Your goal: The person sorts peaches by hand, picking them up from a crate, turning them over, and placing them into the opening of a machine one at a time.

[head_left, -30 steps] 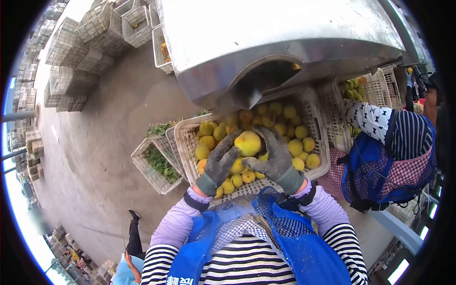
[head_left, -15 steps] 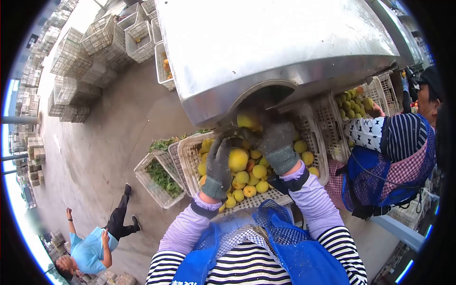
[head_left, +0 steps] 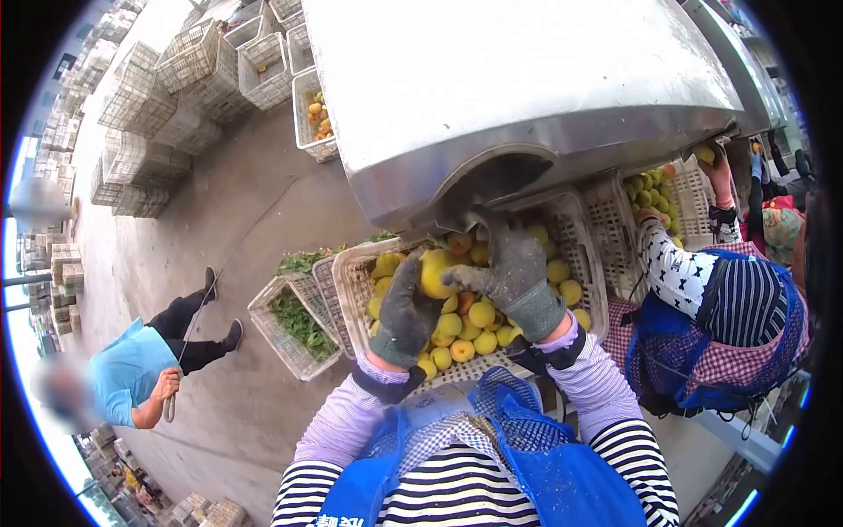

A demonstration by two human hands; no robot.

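Both my hands wear dark grey work gloves over a white slatted crate (head_left: 347,290) full of yellow peaches. My left hand (head_left: 406,309) cups the lower left side of a large yellow peach (head_left: 436,271). My right hand (head_left: 514,268) closes over the same peach from the right, fingertips on its top. The peach is held a little above the pile, just below the dark outlet (head_left: 505,176) of a big steel machine (head_left: 500,79). Smaller peaches (head_left: 470,329) lie under my wrists.
A person in a blue apron (head_left: 720,307) stands at my right, reaching to another crate of peaches (head_left: 654,189). Crates with green leaves (head_left: 294,321) sit left of mine. Stacked white crates (head_left: 149,114) line the far left. A person in a light blue shirt (head_left: 132,369) walks on the concrete floor.
My right hand came down from the machine outlet onto the large peach, which my left hand still supports. The person in light blue stood up and walked closer.
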